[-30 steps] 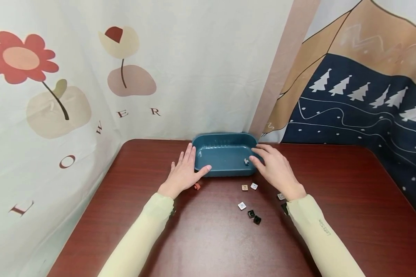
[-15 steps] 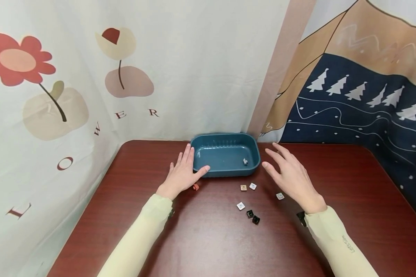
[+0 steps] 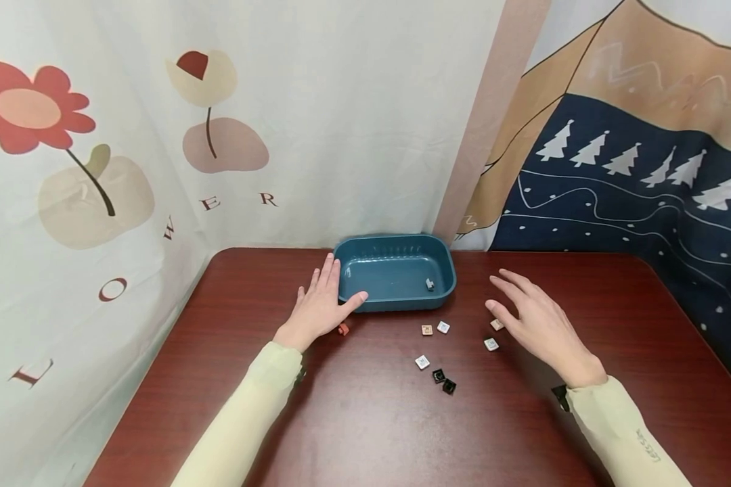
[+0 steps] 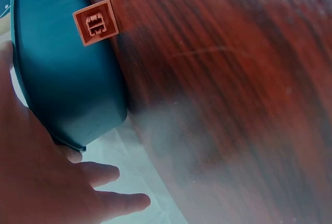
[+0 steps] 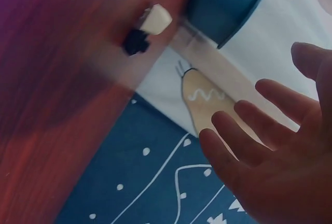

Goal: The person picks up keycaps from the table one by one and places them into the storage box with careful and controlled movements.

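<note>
A teal plastic bin (image 3: 396, 306) stands at the back of the table. My left hand (image 3: 318, 303) rests on its left rim, fingers straight and thumb over the front edge. Inside the bin lies a small grey-white piece (image 3: 430, 285). My right hand (image 3: 542, 328) hovers right of the bin, fingers spread and holding nothing. Below its fingertips a cream keycap (image 3: 497, 325) shows in part; the right wrist view has a dark piece (image 5: 136, 41) touching a cream keycap (image 5: 156, 19). An orange keycap (image 4: 96, 23) lies by the bin's front left, underside showing.
In front of the bin lie a tan keycap (image 3: 427, 330) and white keycaps (image 3: 443, 327), with another white one (image 3: 422, 362) nearer. Two black keycaps (image 3: 443, 381) sit side by side. A pale keycap (image 3: 491, 344) lies farther right. Printed curtains (image 3: 341, 122) hang behind the table.
My right hand has moved away from the bin's right rim, rightward and toward me, uncovering the pale keycap and part of the cream one. My left hand stays on the rim.
</note>
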The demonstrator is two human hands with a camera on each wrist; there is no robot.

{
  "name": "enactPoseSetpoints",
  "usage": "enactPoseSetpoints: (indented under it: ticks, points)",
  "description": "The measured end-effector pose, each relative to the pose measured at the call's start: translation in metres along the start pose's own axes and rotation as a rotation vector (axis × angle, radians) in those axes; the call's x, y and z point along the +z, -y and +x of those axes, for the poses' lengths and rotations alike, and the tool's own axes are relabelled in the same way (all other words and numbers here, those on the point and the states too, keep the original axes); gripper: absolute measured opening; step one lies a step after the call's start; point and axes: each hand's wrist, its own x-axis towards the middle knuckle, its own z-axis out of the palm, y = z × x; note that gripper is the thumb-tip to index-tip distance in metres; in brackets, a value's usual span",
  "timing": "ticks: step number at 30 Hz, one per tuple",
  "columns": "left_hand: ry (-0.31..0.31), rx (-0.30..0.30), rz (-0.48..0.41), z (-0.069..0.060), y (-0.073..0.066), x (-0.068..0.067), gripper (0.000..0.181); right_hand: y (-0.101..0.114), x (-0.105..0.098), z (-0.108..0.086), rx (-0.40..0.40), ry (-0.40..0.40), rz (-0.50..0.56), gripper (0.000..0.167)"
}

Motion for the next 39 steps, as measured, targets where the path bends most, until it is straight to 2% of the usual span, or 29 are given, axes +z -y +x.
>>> enactPoseSetpoints:
  ticks: [6, 14, 19, 28, 39]
  points:
    - [0.006, -0.002, -0.005, 0.0, 0.001, 0.0, 0.108, -0.014, 0.001, -0.008, -0.057, 0.027, -0.034, 0.052]
    - [0.005, -0.001, -0.001, 0.0, 0.001, 0.0, 0.108, -0.031, 0.005, -0.015, -0.065, 0.195, -0.045, 0.058]
    - [-0.003, 0.005, -0.003, 0.0, 0.001, 0.0, 0.109, -0.036, 0.01, -0.014, -0.058, 0.259, -0.043, 0.055]
    - [-0.001, 0.0, -0.011, 0.001, 0.001, 0.002, 0.104, -0.039, 0.016, -0.009, -0.087, 0.241, -0.098, 0.038]
    - [0.002, 0.002, 0.002, 0.001, 0.001, 0.001, 0.108, -0.042, 0.018, -0.007, -0.103, 0.195, -0.062, 0.016]
